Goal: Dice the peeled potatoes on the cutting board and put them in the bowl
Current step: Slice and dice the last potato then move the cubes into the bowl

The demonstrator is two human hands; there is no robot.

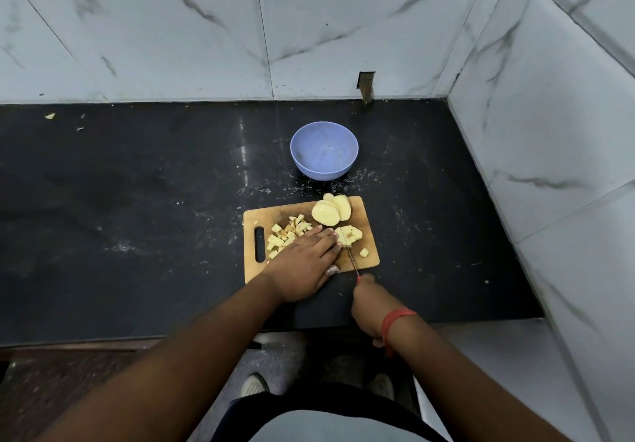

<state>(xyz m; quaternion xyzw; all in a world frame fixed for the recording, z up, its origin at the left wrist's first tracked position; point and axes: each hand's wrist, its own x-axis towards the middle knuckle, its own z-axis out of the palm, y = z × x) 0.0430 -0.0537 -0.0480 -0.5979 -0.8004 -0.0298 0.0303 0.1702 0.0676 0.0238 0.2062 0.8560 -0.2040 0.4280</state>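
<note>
A wooden cutting board [369, 259] lies on the black counter. Several potato slices [331, 213] are stacked at its far edge. A pile of diced potato [285, 235] sits at the left near the handle slot, and one loose cube [364, 252] lies at the right. My left hand [305, 266] rests flat on the board, fingertips touching the potato piece [352, 235] under the blade. My right hand [372, 304] grips a knife [351, 258] with a red handle, its thin blade running into that piece. Behind the board stands a blue bowl [324, 154] with nothing in it.
Marble-tiled walls close off the counter at the back and right [536, 132]. The black counter [120, 201] stretches left of the board, with a small scrap [50, 116] at its far left. White specks dot the surface around the bowl.
</note>
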